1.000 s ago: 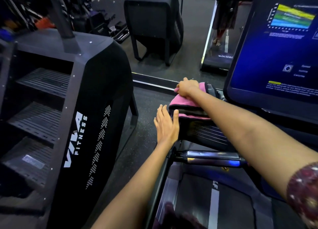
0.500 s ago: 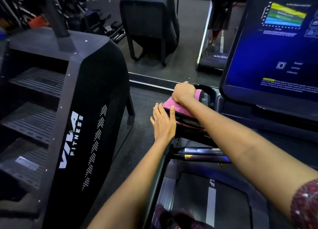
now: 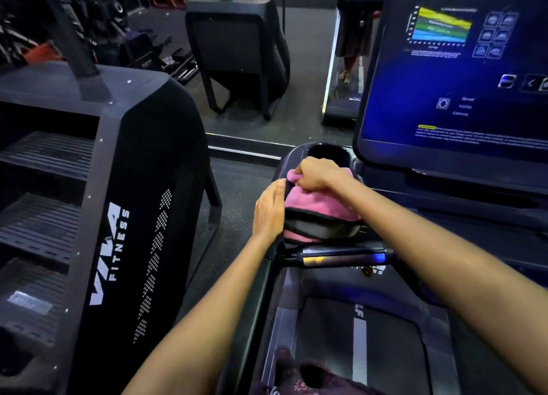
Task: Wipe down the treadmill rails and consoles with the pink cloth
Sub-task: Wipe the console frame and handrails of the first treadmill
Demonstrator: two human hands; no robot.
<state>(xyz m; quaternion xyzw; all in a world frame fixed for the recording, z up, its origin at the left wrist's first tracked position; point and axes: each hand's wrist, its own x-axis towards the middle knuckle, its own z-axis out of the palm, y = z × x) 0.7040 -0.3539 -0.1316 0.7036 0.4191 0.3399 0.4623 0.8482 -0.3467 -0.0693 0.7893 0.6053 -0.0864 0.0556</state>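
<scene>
One pink cloth at the console's left edge: right hand bunches it, left hand flat alongside; one screen.

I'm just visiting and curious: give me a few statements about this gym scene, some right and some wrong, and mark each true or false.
1. The right hand grips the pink cloth. True.
2. The left hand holds a spray bottle. False: it rests flat against the console's left side, holding nothing.
3. The treadmill screen is switched off. False: it is lit, showing a coloured chart.
4. The machine to the left reads VIVA FITNESS. True.
</scene>
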